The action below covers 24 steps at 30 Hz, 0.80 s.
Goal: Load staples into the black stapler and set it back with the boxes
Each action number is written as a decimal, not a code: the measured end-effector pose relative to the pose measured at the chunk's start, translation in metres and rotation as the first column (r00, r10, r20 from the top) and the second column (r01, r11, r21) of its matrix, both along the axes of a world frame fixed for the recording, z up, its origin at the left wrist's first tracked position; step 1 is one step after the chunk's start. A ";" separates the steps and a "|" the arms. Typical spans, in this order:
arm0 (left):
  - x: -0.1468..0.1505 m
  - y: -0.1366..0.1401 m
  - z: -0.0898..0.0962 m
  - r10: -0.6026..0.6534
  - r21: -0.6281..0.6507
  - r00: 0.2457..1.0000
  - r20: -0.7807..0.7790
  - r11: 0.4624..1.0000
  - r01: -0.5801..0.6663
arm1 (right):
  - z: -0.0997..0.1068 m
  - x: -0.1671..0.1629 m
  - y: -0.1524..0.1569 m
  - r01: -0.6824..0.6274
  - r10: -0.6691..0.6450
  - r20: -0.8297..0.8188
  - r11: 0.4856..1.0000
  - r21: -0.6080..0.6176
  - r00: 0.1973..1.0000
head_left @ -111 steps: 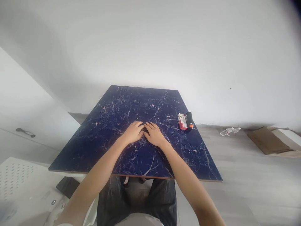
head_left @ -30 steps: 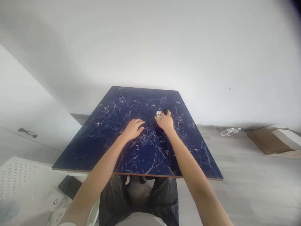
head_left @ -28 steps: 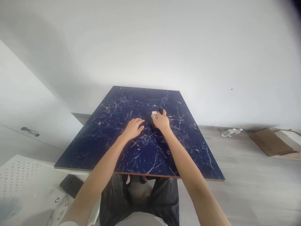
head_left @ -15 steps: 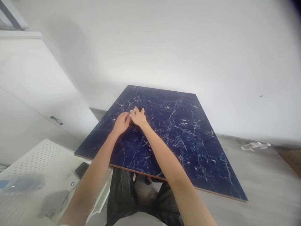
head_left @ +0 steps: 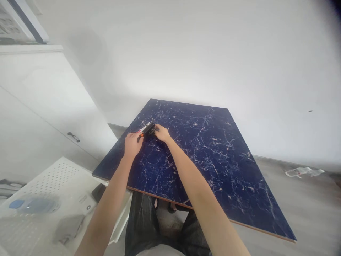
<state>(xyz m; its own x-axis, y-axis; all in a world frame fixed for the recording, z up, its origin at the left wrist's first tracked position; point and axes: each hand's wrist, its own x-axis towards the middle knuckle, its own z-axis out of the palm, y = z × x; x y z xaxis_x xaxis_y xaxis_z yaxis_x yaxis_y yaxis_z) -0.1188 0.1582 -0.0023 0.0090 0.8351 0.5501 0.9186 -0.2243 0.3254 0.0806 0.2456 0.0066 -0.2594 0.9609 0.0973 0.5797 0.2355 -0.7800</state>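
Starting close in: the left arm [head_left: 113,197] comes up from about 7 o'clock and points toward 1, while the right arm [head_left: 198,190] stretches from 5 and aims at 11, crossing the middle of the table [head_left: 213,156]. Both elbows look only slightly bent to me, so I'd guess there isn't much reach to spare.

The left hand [head_left: 132,144] is at the near end of the pair, thumb and fingers curled with a narrow gap, right by the orange tip [head_left: 142,134]. Can't tell if it's actually gripping. The right hand [head_left: 162,133] sits at the 3 o'clock side, fingers bent in and close together near some dark bits too small to make out; can't tell if those are pinched either.

The box [head_left: 145,126] and black tube [head_left: 149,129] lie side by side at about 10 o'clock from the table's middle, slanted toward 1. My take: steady the near ends lightly with the left, and keep the right fingers low, because the tube looks round enough to roll.
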 end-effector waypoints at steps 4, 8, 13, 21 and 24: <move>-0.006 -0.001 -0.001 0.042 -0.002 0.999 0.009 0.999 -0.042 | -0.001 0.002 0.006 -0.047 0.047 0.007 0.999 0.025 0.999; -0.008 0.001 -0.006 0.052 -0.001 0.999 0.010 0.999 -0.052 | 0.000 0.001 0.011 -0.032 0.032 0.006 0.999 0.011 0.999; -0.009 0.006 -0.012 0.051 0.014 0.998 0.024 0.999 -0.051 | 0.000 0.005 0.020 0.011 -0.013 -0.035 0.998 -0.061 0.999; -0.008 0.004 -0.011 0.068 -0.028 0.992 0.104 0.997 -0.065 | 0.003 0.015 0.030 0.078 -0.097 -0.114 0.985 -0.155 0.989; -0.008 0.002 -0.008 0.080 -0.053 0.989 0.123 0.996 -0.074 | 0.003 0.014 0.036 0.092 -0.113 -0.113 0.979 -0.180 0.987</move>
